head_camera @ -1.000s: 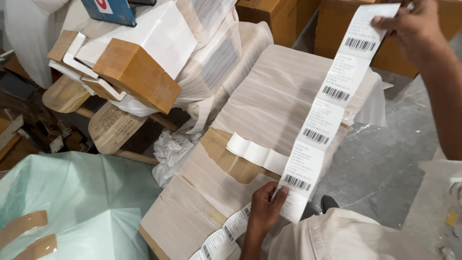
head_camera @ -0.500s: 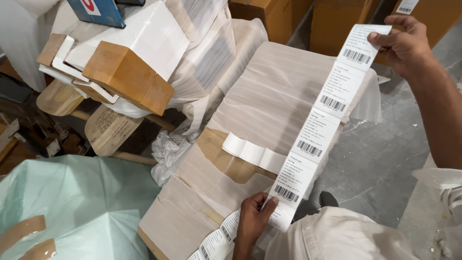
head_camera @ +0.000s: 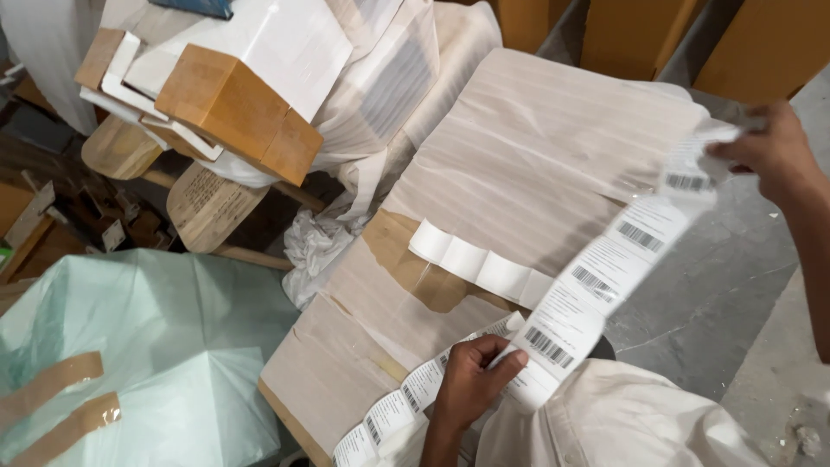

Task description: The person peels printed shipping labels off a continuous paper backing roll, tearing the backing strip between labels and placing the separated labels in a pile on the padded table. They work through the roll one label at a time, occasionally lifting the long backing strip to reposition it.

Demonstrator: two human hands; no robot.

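Two hands, one label strip

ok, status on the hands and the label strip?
Left hand pinching label strip low. Right hand gripping its top end. Strip taut over wrapped parcel. Nothing in the way.

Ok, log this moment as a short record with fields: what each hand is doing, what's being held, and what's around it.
left hand: grips the lower part of the label strip
right hand: holds the strip's upper end, raised
label strip: long white run of barcode labels, stretched between both hands
surface below: wrapped parcel, paper-covered with brown tape
on parcel: blank white label strip
nearby: pale green wrapped bundle; brown and white box
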